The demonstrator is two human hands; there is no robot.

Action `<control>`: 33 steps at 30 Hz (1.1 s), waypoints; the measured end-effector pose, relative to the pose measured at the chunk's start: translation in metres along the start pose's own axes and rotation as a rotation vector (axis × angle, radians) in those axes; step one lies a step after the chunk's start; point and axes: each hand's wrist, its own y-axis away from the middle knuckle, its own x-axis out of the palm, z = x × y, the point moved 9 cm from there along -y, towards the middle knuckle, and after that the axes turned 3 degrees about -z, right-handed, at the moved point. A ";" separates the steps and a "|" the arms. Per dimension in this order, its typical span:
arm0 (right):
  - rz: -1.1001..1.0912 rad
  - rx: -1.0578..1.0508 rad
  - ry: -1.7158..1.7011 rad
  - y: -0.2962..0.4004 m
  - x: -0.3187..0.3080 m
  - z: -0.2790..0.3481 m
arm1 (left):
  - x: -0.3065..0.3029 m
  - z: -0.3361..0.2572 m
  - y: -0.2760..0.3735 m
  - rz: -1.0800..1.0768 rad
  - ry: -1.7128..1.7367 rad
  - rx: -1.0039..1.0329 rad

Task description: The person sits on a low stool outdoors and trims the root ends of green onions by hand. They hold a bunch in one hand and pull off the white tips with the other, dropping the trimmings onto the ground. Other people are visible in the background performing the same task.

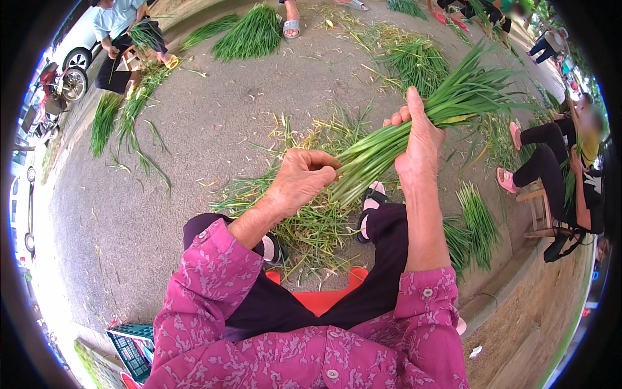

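Observation:
My right hand (422,133) is closed around a thick bundle of long green leafy stalks, which look like garlic chives (379,148). The leaf tips fan out towards the upper right, and the pale stem ends point down and to the left. At those ends is my left hand (311,177), its thumb and forefinger pinched on the outer stems; its other fingers are curled, and the pinch point is partly hidden. Beneath both hands, a loose heap of green and yellow trimmings (316,228) lies on the pavement between my feet.
A red plastic stool (320,301) is under me. Sorted chives (478,226) lie at my right, larger piles (250,34) ahead. Seated people are at the upper left and right. A kerb (500,287) runs at the right; a green plastic basket (131,347) stands at the lower left.

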 end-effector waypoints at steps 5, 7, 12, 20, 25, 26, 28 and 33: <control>0.013 -0.001 0.017 0.001 0.001 0.000 | 0.000 0.006 0.000 0.031 0.110 -0.071; 0.008 -0.001 0.003 -0.001 -0.001 -0.001 | 0.000 0.005 0.001 0.028 0.108 -0.056; -0.037 -0.013 -0.024 -0.008 -0.010 0.002 | 0.002 -0.010 0.004 0.008 0.018 0.142; -0.048 0.073 -0.027 -0.007 -0.011 -0.005 | 0.001 -0.047 0.022 -0.214 -0.466 0.620; -0.063 0.088 -0.059 -0.008 -0.014 -0.007 | 0.000 -0.054 0.027 -0.269 -0.517 0.716; -0.067 0.091 -0.062 -0.008 -0.014 -0.007 | 0.002 -0.056 0.028 -0.255 -0.545 0.738; -0.075 0.095 -0.069 -0.009 -0.017 -0.007 | 0.007 -0.057 0.028 -0.204 -0.564 0.755; -0.104 0.099 -0.115 -0.014 -0.023 -0.006 | 0.010 -0.046 0.027 -0.081 -0.479 0.738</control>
